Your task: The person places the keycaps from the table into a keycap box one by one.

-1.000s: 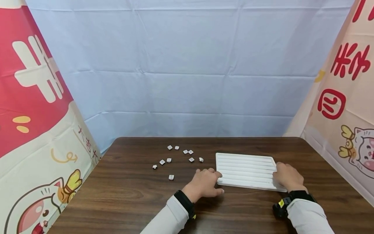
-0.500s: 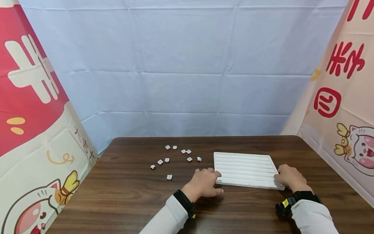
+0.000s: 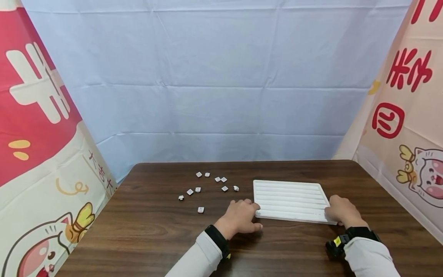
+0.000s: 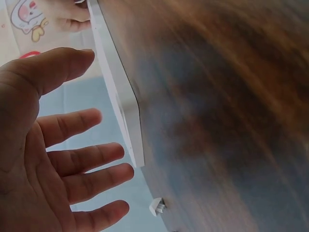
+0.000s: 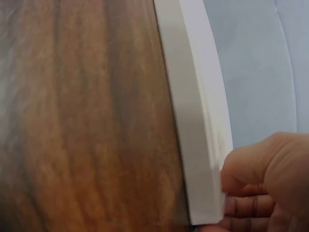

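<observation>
A white rectangular tray (image 3: 290,200) with long parallel ridges lies flat on the brown table, right of the middle. At its left end is my left hand (image 3: 239,217), palm down, fingers spread and only slightly bent. The left wrist view shows those fingertips (image 4: 116,151) beside the tray's end, holding nothing. My right hand (image 3: 344,211) grips the lower right edge. In the right wrist view its thumb (image 5: 241,169) presses on the rim and the other fingers are curled below, partly hidden. Left of the tray lie several small white square pieces (image 3: 200,210) that look like keycaps.
The wood-grain table (image 3: 138,238) ends at a pale blue cloth backdrop (image 3: 214,96). Printed cloths hang at the left (image 3: 45,161) and right (image 3: 391,154). One small piece (image 3: 236,188) lies tipped over near the tray's left end.
Over the last second my right hand has shifted slightly right along the tray's edge. My left hand has edged a little left. The head view has shifted slightly; the small pieces lie as before.
</observation>
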`<action>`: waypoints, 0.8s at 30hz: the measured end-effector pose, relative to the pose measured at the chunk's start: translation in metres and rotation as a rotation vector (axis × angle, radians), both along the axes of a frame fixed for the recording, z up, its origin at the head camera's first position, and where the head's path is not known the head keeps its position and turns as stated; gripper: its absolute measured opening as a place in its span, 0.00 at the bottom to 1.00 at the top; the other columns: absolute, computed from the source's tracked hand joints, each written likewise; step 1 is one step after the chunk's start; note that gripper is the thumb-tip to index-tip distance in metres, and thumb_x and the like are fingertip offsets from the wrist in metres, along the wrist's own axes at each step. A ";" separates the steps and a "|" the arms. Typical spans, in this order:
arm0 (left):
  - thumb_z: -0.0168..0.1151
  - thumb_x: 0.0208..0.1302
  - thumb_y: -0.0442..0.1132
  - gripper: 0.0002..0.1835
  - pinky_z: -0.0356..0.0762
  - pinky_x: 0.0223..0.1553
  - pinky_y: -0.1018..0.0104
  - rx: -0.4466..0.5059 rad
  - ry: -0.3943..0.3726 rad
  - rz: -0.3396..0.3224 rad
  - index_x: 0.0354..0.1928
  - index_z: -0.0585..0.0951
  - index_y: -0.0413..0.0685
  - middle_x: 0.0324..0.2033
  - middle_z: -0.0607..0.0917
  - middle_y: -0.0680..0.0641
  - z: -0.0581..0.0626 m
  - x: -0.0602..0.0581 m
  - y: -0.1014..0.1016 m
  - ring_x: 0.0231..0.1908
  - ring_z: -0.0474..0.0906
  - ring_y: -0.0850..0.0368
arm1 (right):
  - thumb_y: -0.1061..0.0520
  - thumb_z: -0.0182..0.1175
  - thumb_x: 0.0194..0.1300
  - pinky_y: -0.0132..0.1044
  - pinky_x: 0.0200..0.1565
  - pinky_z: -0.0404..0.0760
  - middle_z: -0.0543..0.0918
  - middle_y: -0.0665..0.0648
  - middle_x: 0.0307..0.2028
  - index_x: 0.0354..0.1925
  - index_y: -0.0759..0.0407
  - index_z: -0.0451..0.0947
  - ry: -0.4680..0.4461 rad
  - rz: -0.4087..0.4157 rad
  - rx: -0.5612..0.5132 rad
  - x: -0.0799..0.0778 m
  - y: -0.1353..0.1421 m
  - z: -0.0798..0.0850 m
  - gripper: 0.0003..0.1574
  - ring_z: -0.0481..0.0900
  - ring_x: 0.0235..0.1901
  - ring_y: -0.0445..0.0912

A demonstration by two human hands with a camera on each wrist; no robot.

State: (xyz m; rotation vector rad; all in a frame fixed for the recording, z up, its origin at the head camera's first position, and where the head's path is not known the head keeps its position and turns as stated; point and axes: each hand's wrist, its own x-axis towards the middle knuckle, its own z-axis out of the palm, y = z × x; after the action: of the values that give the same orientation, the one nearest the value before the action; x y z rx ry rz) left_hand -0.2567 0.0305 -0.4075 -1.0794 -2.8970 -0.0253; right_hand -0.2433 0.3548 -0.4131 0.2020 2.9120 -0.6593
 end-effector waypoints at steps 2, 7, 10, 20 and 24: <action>0.63 0.54 0.61 0.30 0.69 0.38 0.58 0.000 0.005 0.003 0.56 0.77 0.56 0.44 0.78 0.54 0.000 0.000 0.000 0.42 0.76 0.58 | 0.64 0.48 0.60 0.40 0.22 0.72 0.72 0.62 0.25 0.39 0.79 0.69 0.008 -0.005 0.002 0.001 0.000 0.000 0.15 0.70 0.21 0.51; 0.62 0.54 0.62 0.30 0.69 0.38 0.57 0.003 0.001 0.011 0.56 0.77 0.56 0.44 0.78 0.54 0.000 0.000 -0.001 0.43 0.76 0.57 | 0.64 0.48 0.60 0.39 0.22 0.71 0.71 0.60 0.22 0.35 0.76 0.71 0.027 -0.003 0.016 0.002 -0.001 -0.001 0.13 0.70 0.20 0.50; 0.63 0.54 0.61 0.30 0.69 0.38 0.57 0.013 -0.005 0.014 0.57 0.77 0.56 0.44 0.78 0.53 0.001 0.000 -0.003 0.43 0.76 0.57 | 0.64 0.48 0.60 0.39 0.21 0.70 0.70 0.58 0.20 0.31 0.73 0.71 0.041 0.011 0.021 0.003 -0.001 -0.002 0.10 0.69 0.19 0.49; 0.63 0.54 0.60 0.30 0.67 0.35 0.59 0.033 0.012 0.023 0.57 0.77 0.54 0.47 0.79 0.52 0.009 0.001 -0.014 0.44 0.76 0.58 | 0.64 0.47 0.61 0.39 0.21 0.69 0.69 0.57 0.19 0.24 0.66 0.69 0.076 0.046 0.014 0.003 0.000 -0.001 0.10 0.69 0.17 0.48; 0.63 0.55 0.60 0.30 0.68 0.36 0.58 0.047 0.003 0.026 0.57 0.76 0.53 0.47 0.78 0.51 0.009 0.001 -0.018 0.45 0.76 0.57 | 0.64 0.48 0.60 0.39 0.21 0.71 0.70 0.57 0.19 0.26 0.69 0.71 0.081 0.053 0.019 0.002 0.000 -0.001 0.09 0.71 0.18 0.47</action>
State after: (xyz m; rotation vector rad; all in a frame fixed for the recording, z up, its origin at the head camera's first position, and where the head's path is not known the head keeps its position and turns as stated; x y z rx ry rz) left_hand -0.2555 0.0130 -0.3980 -1.0328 -2.8925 -0.0903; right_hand -0.2417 0.3552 -0.4139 0.1020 2.9900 -0.6458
